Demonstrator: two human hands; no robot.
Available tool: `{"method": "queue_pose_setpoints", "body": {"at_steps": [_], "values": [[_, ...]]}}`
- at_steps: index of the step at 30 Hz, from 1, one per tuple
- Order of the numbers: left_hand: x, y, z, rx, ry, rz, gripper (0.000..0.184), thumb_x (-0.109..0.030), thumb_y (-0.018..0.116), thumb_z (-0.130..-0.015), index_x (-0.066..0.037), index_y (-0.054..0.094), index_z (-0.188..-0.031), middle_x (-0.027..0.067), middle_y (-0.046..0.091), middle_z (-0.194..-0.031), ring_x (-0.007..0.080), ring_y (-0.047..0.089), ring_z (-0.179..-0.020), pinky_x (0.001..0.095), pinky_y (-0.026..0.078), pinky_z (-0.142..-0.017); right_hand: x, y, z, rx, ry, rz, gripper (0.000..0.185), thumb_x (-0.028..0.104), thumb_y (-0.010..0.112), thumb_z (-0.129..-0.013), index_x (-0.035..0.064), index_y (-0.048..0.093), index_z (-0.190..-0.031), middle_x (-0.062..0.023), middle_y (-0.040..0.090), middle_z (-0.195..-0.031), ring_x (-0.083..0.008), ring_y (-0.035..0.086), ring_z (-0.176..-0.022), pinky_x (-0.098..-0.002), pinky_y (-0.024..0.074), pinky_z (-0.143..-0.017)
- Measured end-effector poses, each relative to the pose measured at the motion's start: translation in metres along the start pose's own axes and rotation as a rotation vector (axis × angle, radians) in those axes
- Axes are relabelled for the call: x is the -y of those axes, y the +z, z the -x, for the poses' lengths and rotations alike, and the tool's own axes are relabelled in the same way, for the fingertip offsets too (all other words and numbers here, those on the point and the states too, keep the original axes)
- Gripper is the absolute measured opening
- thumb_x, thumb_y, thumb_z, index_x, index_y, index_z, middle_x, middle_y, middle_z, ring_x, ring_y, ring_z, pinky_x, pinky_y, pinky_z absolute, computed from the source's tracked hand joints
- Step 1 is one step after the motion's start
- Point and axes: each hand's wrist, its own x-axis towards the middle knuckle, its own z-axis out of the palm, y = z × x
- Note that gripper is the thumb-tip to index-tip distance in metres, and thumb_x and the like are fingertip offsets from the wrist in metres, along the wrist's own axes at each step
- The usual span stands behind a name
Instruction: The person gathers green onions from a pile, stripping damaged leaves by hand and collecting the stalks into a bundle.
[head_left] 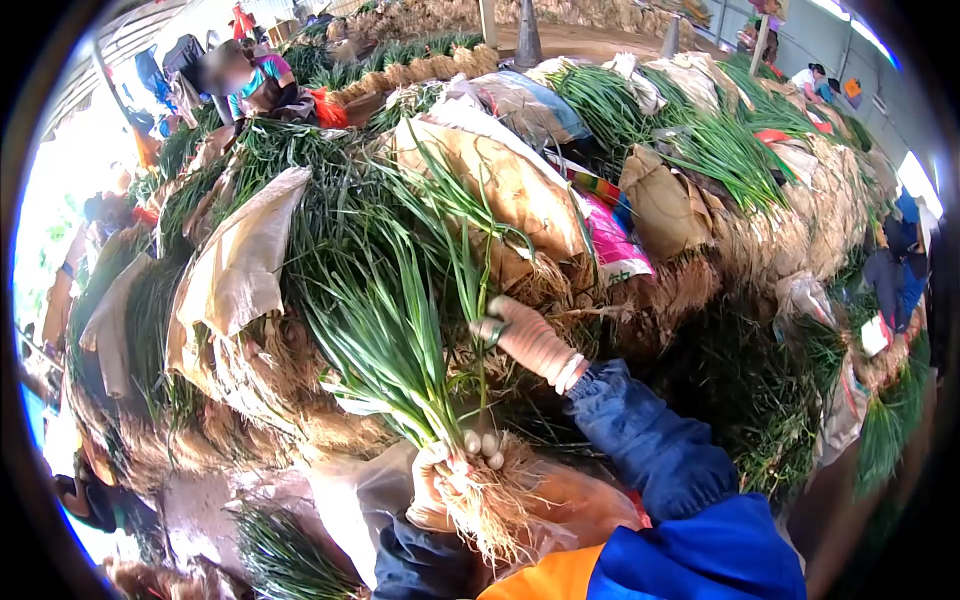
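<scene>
My left hand (430, 492), in a pale glove, is closed around the lower stems of a bunch of green onions (395, 335). Its stringy roots (490, 500) hang over my lap, and the leaves point up and to the left. Several pale round ends show beside the stems; I cannot tell whether they are fingertips or bulbs. Just right of the bunch, my right hand (520, 338) wears a tan glove. Its fingers are closed at a thin strand of green onion leaves (468, 270) standing apart from the rest. Part of the grip is hidden.
A high pile of green onions with roots outward rises in front, partly covered by brown sacks (490, 180) and a pale sheet (240, 250). Clear plastic (580, 495) lies by my lap. Loose green onions (285, 550) lie at lower left. Another person (262, 85) is at the upper left.
</scene>
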Motion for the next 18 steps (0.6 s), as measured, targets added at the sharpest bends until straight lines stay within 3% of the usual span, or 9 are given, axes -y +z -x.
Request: {"method": "queue_pose_setpoints", "body": {"at_steps": [2,4,6,8,10,13,14,16,18], "values": [[0.000,0.002,0.001,0.017,-0.017,0.034,0.033,-0.033,0.063,-0.076,-0.001,0.058,-0.083,0.0142,0.054,-0.082,0.0288,0.052,-0.085,0.0378,0.045,-0.079,0.004,0.000,0.000,-0.024,-0.057,-0.195,0.038,0.035,0.070,-0.087,0.0003,0.055,-0.080,-0.0067,0.051,-0.069,-0.0187,0.046,-0.064,-0.0357,0.0438,-0.063],[-0.003,-0.001,-0.001,0.015,0.017,-0.002,0.031,-0.032,0.063,-0.076,-0.001,0.058,-0.081,0.0130,0.054,-0.080,0.0281,0.052,-0.085,0.0398,0.045,-0.078,0.001,0.001,0.003,0.048,-0.198,-0.047,0.034,0.031,0.073,-0.085,-0.0004,0.061,-0.086,-0.0105,0.054,-0.068,-0.0173,0.048,-0.064,-0.0362,0.0447,-0.062],[-0.005,-0.001,0.000,0.025,0.031,0.045,0.032,-0.030,0.063,-0.077,0.001,0.061,-0.086,0.0153,0.060,-0.089,0.0304,0.055,-0.089,0.0429,0.047,-0.081,-0.005,0.010,0.003,0.028,-0.128,-0.129,0.030,0.030,0.073,-0.083,0.0017,0.064,-0.089,-0.0150,0.058,-0.069,-0.0243,0.054,-0.060,-0.0380,0.0459,-0.060],[-0.007,0.006,0.006,-0.121,0.014,-0.086,0.034,-0.027,0.063,-0.077,0.004,0.064,-0.092,0.0187,0.064,-0.102,0.0342,0.059,-0.096,0.0458,0.049,-0.087,-0.003,0.012,0.014,-0.207,-0.329,0.156,0.025,0.027,0.073,-0.083,0.0043,0.065,-0.090,-0.0166,0.062,-0.070,-0.0325,0.058,-0.060,-0.0400,0.0467,-0.059],[-0.010,-0.011,0.002,-0.043,-0.019,-0.039,0.037,-0.026,0.063,-0.078,0.006,0.064,-0.098,0.0209,0.063,-0.111,0.0365,0.060,-0.100,0.0442,0.050,-0.090,0.008,0.010,0.022,-0.242,-0.363,0.227,0.022,0.025,0.073,-0.081,0.0059,0.064,-0.088,-0.0176,0.063,-0.071,-0.0371,0.061,-0.066,-0.0415,0.0478,-0.060],[-0.012,-0.018,0.004,-0.049,-0.071,-0.071,0.031,-0.025,0.062,-0.078,0.003,0.064,-0.093,0.0167,0.063,-0.104,0.0326,0.058,-0.098,0.0401,0.050,-0.088,0.011,0.011,0.025,-0.036,-0.360,0.204,0.018,0.023,0.070,-0.081,0.0069,0.062,-0.084,-0.0160,0.063,-0.071,-0.0360,0.062,-0.067,-0.0415,0.0489,-0.062],[-0.008,-0.017,0.004,-0.054,-0.017,0.010,0.027,-0.025,0.062,-0.079,0.001,0.063,-0.089,0.0139,0.061,-0.098,0.0302,0.055,-0.097,0.0384,0.049,-0.085,0.011,0.012,0.028,-0.007,-0.451,0.149,0.015,0.021,0.068,-0.082,0.0076,0.062,-0.082,-0.0148,0.063,-0.071,-0.0355,0.062,-0.069,-0.0413,0.0493,-0.064],[-0.009,-0.018,0.002,-0.013,0.037,0.076,0.019,-0.024,0.061,-0.079,-0.005,0.059,-0.080,0.0079,0.053,-0.084,0.0249,0.047,-0.093,0.0350,0.045,-0.079,0.017,0.012,0.031,0.051,-0.466,0.300,0.014,0.020,0.067,-0.081,0.0076,0.061,-0.082,-0.0151,0.062,-0.071,-0.0355,0.062,-0.070,-0.0408,0.0494,-0.064],[-0.008,-0.016,0.005,-0.026,0.052,0.103,0.018,-0.023,0.061,-0.079,-0.005,0.059,-0.076,0.0081,0.054,-0.084,0.0255,0.047,-0.093,0.0355,0.044,-0.078,0.011,0.017,0.023,-0.111,-0.446,0.048,0.020,0.022,0.071,-0.080,0.0052,0.060,-0.082,-0.0160,0.061,-0.070,-0.0332,0.061,-0.066,-0.0387,0.0490,-0.063]]}}
